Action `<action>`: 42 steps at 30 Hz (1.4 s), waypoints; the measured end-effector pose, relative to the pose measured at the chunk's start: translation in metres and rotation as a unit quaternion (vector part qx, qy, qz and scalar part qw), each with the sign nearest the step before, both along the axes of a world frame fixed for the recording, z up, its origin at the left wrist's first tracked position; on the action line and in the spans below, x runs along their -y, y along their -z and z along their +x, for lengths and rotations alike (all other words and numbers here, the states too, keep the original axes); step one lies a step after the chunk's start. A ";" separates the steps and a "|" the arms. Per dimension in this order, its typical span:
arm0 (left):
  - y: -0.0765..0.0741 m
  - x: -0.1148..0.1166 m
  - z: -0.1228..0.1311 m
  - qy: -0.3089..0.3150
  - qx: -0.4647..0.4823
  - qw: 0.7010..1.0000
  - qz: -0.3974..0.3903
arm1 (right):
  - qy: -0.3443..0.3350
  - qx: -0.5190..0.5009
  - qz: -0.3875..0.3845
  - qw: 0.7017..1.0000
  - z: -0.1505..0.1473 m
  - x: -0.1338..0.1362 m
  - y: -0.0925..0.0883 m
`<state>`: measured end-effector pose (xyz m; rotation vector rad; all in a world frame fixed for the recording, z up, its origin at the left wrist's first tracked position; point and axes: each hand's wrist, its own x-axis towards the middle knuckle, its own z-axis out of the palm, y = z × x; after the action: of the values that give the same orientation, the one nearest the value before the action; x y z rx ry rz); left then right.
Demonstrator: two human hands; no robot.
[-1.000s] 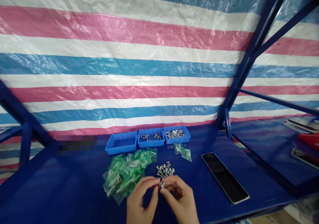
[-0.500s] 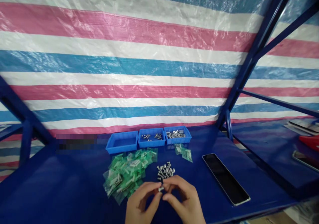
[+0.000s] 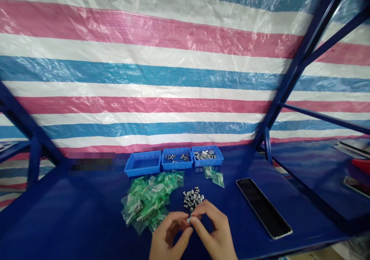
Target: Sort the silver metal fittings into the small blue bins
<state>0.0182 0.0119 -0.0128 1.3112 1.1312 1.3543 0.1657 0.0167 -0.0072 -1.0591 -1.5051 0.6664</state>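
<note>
Metal part [image 3: 189,220], pinched by left hand [image 3: 167,240] and right hand [image 3: 215,235], blue tray [image 3: 221,160] of cylinders [image 3: 206,154]

we hold left hand [image 3: 168,238] and right hand [image 3: 214,233] low, close together, fingers curled, thumb and forefinger tips meeting in a pinch

Three blue plastic trays [image 3: 176,167] line the blue worktop's [image 3: 72,221] back edge. Before them lies a green plastic bag heap [image 3: 146,203], small metal screws [image 3: 192,198] right of it.
</note>
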 end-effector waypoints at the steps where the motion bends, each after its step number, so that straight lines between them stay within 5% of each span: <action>1: -0.001 0.001 0.002 -0.008 -0.005 1.000 0.002 | -0.003 -0.004 -0.012 1.000 -0.001 0.000 0.001; 13: -0.021 -0.020 -0.004 0.001 -0.206 0.965 0.165 | -0.054 -0.232 -0.141 0.961 -0.020 0.011 0.030; 19: -0.057 -0.116 -0.003 -0.039 -0.343 0.911 0.226 | -0.048 -0.144 -0.086 0.985 -0.024 0.008 0.039; 23: -0.061 -0.161 -0.006 -0.057 -0.395 0.894 0.203 | -0.033 -0.100 -0.059 0.993 -0.029 0.010 0.048; 26: -0.046 -0.143 -0.008 -0.032 -0.433 0.884 0.172 | 0.005 -0.062 -0.042 0.997 -0.025 0.009 0.055; 33: -0.013 -0.055 -0.004 0.046 -0.514 0.853 0.081 | 0.037 0.011 -0.026 0.999 -0.012 0.001 0.062; 38: -0.006 -0.048 0.005 0.064 -0.582 0.809 0.045 | 0.018 0.005 -0.016 1.000 -0.018 0.000 0.063; 42: 0.000 -0.049 0.006 0.058 -0.570 0.817 0.063 | 0.022 -0.008 -0.033 0.999 -0.016 0.003 0.061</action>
<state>0.0237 0.0612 -0.0126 2.3591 1.6719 0.4374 0.1492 0.0137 -0.0683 -1.1316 -1.4497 0.6966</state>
